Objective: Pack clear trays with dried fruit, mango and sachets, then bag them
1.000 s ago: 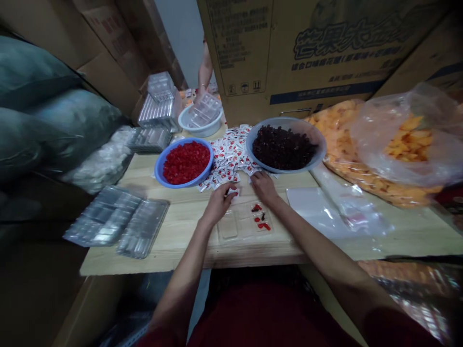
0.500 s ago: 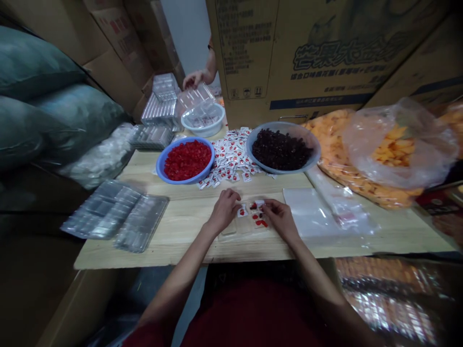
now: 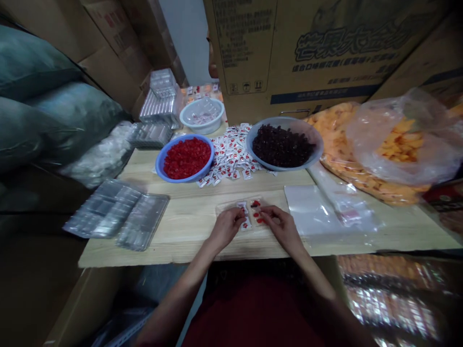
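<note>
Tall cardboard boxes (image 3: 249, 58) stand behind the pale wooden table (image 3: 181, 212). From the head view, a clear plastic tray (image 3: 227, 204) lies near the front edge, with white sachets (image 3: 246, 224) left of red pieces (image 3: 256, 204). At the sachets, the left hand (image 3: 227, 225) bends its fingers, thumb nearly meeting them; I can't tell whether anything is pinched. By the red pieces, the right hand (image 3: 284, 225) curls loosely, any hold unclear. Beyond sit a blue bowl (image 3: 159, 168) of red bits and a wider bowl (image 3: 317, 140) of dark bits, loose packets (image 3: 231, 149) heaped between.
</note>
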`<state>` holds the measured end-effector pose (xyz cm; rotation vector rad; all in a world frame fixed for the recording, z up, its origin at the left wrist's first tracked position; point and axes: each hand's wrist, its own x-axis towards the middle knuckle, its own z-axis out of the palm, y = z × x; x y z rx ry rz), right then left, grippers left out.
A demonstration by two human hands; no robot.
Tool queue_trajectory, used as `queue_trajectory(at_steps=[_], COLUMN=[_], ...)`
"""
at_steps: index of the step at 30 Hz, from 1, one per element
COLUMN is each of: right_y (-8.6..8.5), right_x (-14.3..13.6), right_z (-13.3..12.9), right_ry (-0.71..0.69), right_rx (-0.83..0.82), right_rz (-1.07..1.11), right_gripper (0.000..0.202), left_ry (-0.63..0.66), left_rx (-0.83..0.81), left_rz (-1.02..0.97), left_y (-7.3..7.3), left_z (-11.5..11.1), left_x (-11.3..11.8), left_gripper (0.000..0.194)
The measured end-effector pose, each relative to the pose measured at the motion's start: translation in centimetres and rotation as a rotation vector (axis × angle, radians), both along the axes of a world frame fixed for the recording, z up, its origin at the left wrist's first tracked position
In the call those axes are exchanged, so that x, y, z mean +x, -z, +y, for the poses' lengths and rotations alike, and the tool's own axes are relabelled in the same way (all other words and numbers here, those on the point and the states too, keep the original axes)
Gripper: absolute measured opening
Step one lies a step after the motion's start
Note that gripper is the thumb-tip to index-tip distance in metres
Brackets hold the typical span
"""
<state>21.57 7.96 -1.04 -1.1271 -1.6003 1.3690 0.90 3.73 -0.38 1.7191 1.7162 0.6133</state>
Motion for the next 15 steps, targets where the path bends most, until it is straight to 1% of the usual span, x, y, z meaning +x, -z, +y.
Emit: queue_trajectory(at_steps=[2, 5, 7, 9, 11, 12, 14, 15], right_y=[-0.2, -0.5, -1.1, -2.1, -3.9, -4.9, -7.0, -7.9], right_x=[1.0, 2.8, 4.6, 7.5, 11.6, 13.9, 18.6, 20.8], right_z=[-0.5, -1.4, -1.5, -0.4, 2.1, 4.0, 8.8, 11.5], right_ry=[0.029, 0.074, 0.116, 0.204, 0.361, 0.46, 0.658, 0.729], right_rx=[0.015, 0.047, 0.098, 0.197, 0.345, 0.419, 0.56, 0.591], right_rz=[-0.029, -0.067, -0.091, -0.118, -0.165, -0.203, -0.306, -0.369], right_gripper=[0.023, 0.022, 0.021, 0.02, 0.019, 0.019, 0.019, 0.019], left_ry=[0.032, 0.022, 0.023, 0.06, 0.062, 0.037, -0.027, -0.043], left_rx=[0.059, 0.229, 0.307, 0.339, 0.379, 0.409, 0.466, 0.486], left_rz=[0.096, 0.221, 0.251, 0.262, 0.262, 0.256, 0.229, 0.216], left_y=[0.4, 0.8, 1.4, 2.2, 2.8, 2.9, 2.7, 2.4], left_z=[0.0, -0.3, -0.7, -0.9, -1.1, -1.1, -1.2, -1.3], left_x=[0.6, 1.4, 1.6, 1.6, 1.5, 1.4, 1.3, 1.2], left_gripper=[0.009, 0.009, 0.011, 0.014, 0.015, 0.018, 0.024, 0.025])
